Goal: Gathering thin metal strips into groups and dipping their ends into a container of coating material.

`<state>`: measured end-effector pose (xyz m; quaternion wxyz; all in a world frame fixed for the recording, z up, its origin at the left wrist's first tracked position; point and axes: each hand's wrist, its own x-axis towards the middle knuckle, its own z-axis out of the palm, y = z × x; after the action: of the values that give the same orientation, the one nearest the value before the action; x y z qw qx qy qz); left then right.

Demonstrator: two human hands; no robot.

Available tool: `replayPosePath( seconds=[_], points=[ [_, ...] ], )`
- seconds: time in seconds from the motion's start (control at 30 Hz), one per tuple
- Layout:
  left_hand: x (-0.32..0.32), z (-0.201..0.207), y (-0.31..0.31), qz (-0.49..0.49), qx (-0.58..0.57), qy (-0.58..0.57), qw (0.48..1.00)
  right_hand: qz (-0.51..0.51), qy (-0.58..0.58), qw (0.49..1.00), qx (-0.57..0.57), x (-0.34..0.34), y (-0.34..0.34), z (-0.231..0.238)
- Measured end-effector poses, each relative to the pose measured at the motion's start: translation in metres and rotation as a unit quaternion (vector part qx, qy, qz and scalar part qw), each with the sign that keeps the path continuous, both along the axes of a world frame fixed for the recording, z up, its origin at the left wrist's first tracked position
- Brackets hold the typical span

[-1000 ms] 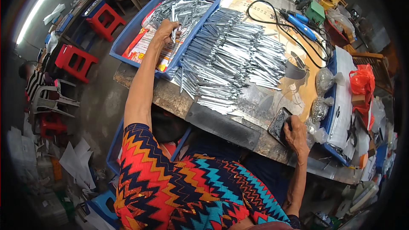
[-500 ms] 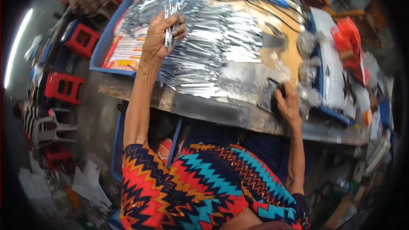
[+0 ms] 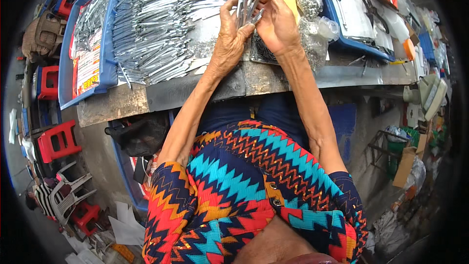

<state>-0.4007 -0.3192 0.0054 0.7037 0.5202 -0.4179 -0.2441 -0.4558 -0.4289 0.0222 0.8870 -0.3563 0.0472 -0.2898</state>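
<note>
Over the front edge of the worn grey-brown table [image 3: 117, 102], the left hand [image 3: 228, 40] grips a small bundle of slim silvery metal strips [image 3: 245, 9] between thumb and fingers; the right hand [image 3: 279, 28] is just beside it, palm turned toward the bundle and fingers half curled by the strips' far ends; whether those fingers pinch any strip, I cannot tell.

The bundle lies between the two hands, to the right of the left palm and to the left of the right one; its long axis runs mostly away from the body, the strips fanning slightly; the left hand is nearer, being in firm contact.

Below the right hand sits a small tray of thin dark pieces [image 3: 262, 53], partly hidden; to the left spread dense rows of matching silvery strips [image 3: 151, 24], beside a blue plastic bin [image 3: 108, 56]; clear plastic bags [image 3: 309, 2] lie to the right.
</note>
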Motion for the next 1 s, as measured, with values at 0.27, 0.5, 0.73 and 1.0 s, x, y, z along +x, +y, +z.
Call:
replayPosePath(
  seconds=[0.27, 0.5, 0.73, 1.0],
  points=[
    [0.007, -0.011, 0.015, 0.032, 0.004, 0.05, 0.998, -0.057, 0.036, 0.985, -0.16, 0.011, 0.035, 0.005],
    [0.004, -0.021, 0.024, 0.017, -0.026, 0.049, 0.998, -0.072, 0.099, 0.982, -0.145, 0.007, 0.051, 0.007],
    [0.0, -0.013, 0.04, 0.01, 0.023, 0.074, 0.997, -0.056, 0.117, 0.983, -0.134, 0.001, 0.058, 0.005],
    [-0.001, -0.015, 0.045, 0.063, 0.056, -0.003, 0.996, -0.011, 0.096, 0.989, -0.112, 0.0, 0.057, 0.0]
  ],
)
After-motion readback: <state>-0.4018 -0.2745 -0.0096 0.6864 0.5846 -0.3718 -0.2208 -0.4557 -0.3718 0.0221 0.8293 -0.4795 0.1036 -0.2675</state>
